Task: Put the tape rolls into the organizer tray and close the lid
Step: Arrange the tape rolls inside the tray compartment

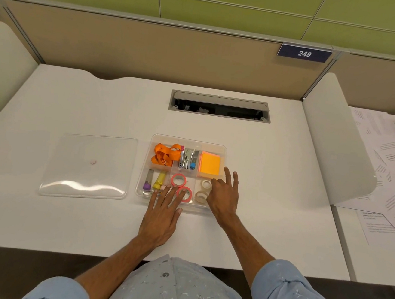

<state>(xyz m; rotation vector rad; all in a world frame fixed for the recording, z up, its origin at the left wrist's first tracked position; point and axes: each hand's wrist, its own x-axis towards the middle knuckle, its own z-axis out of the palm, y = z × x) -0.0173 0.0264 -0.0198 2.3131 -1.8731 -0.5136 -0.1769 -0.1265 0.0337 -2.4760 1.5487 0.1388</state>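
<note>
A clear organizer tray (223, 149) sits mid-desk, uncovered. Two pink-edged tape rolls (178, 180) lie in its front middle compartment. Two cream tape rolls (205, 184) lie in the front right compartment. My left hand (162, 214) rests flat at the tray's front edge, fingers spread, with fingertips reaching the nearer pink roll (187, 195). My right hand (224, 195) hovers over the front right corner, fingers apart, touching the cream rolls' compartment. Neither hand grips anything. The clear lid (88, 166) lies flat on the desk, left of the tray.
The tray also holds an orange lanyard (164, 154), staplers (187, 159), orange sticky notes (210, 163) and two markers (153, 181). A cable slot (220, 105) opens behind. A white divider (337, 143) and papers (393, 163) stand to the right.
</note>
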